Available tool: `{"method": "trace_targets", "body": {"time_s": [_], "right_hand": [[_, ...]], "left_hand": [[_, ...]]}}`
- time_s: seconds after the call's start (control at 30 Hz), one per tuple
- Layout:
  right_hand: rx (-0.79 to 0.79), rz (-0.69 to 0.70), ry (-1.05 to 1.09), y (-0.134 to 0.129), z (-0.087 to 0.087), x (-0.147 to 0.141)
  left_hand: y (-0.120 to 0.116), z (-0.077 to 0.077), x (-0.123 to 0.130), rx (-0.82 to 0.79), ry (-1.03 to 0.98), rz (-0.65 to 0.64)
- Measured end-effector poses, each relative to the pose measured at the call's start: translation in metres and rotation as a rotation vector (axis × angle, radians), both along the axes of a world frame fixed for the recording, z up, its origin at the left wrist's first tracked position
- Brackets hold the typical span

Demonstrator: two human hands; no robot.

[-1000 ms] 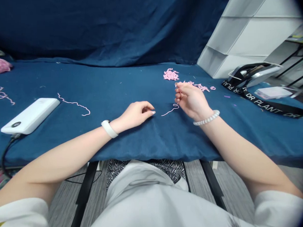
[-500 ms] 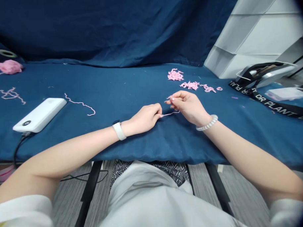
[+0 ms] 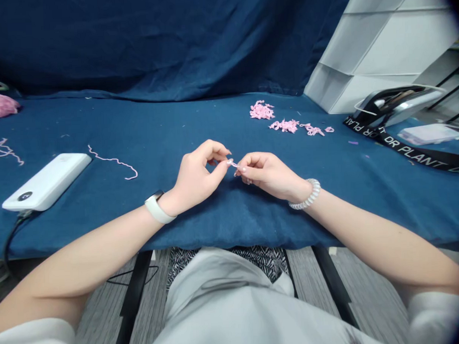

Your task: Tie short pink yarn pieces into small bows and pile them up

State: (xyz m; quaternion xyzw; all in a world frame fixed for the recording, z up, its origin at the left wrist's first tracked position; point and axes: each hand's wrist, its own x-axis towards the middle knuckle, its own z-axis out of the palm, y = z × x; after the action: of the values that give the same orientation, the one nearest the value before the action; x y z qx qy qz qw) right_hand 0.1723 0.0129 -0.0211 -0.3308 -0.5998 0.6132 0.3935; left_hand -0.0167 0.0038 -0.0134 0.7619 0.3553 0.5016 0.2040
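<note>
Through the head camera I see two hands closed in a fine pinch over the navy-cloth desk (image 3: 216, 230): the left hand (image 3: 197, 177) and the right hand (image 3: 269, 175) meet at one short pink yarn piece (image 3: 234, 165), gripped between their fingertips (image 3: 228, 162), though it is too small for me to see exactly how each hand holds it. Everything else I place from that yarn piece. Just behind it and to the right lie four pink yarn-clipping heaps: three clumps (image 3: 261, 110) and one tiny bit (image 3: 329, 129). Farther right sit one black "DR PLANT" lanyard (image 3: 409, 153), one silver-and-black object (image 3: 396, 105) and one flat pale lilac package (image 3: 429, 134), with one large white folded panel (image 3: 379, 46) behind them. To the left are one long, thin pink yarn strand (image 3: 114, 162) and one white rectangular power bank (image 3: 45, 181) with one black cable (image 3: 11, 240). Farther left are one tangled pink yarn strand (image 3: 3, 152) and one pink yarn ball (image 3: 1, 105). A single white watch band (image 3: 155, 207) circles the left wrist, and a single pale coiled bracelet (image 3: 309, 194) circles the right.
</note>
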Motion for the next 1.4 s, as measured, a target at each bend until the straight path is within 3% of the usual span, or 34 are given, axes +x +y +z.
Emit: {"method": "trace_targets", "body": {"time_s": [0.13, 0.27, 0.43, 0.57, 1.17, 1.4], "right_hand": [[0.013, -0.036, 0.074, -0.003, 0.004, 0.000], [-0.025, -0.056, 0.146, -0.007, 0.007, -0.001], [-0.112, -0.043, 0.242, -0.009, 0.006, -0.003], [-0.191, -0.038, 0.308, -0.009, 0.003, -0.007], [-0.335, -0.071, 0.415, -0.016, 0.007, -0.017], [-0.323, -0.054, 0.422, -0.017, 0.008, -0.017]], "left_hand": [[0.004, -0.006, 0.002, -0.169, -0.142, -0.055], [0.008, -0.015, 0.005, -0.451, -0.379, -0.158], [0.005, -0.019, 0.011, -0.713, -0.567, -0.362], [0.003, -0.019, 0.016, -0.712, -0.601, -0.442], [0.004, -0.020, 0.021, -0.699, -0.586, -0.358], [0.002, -0.016, 0.019, -0.535, -0.507, -0.353]]}}
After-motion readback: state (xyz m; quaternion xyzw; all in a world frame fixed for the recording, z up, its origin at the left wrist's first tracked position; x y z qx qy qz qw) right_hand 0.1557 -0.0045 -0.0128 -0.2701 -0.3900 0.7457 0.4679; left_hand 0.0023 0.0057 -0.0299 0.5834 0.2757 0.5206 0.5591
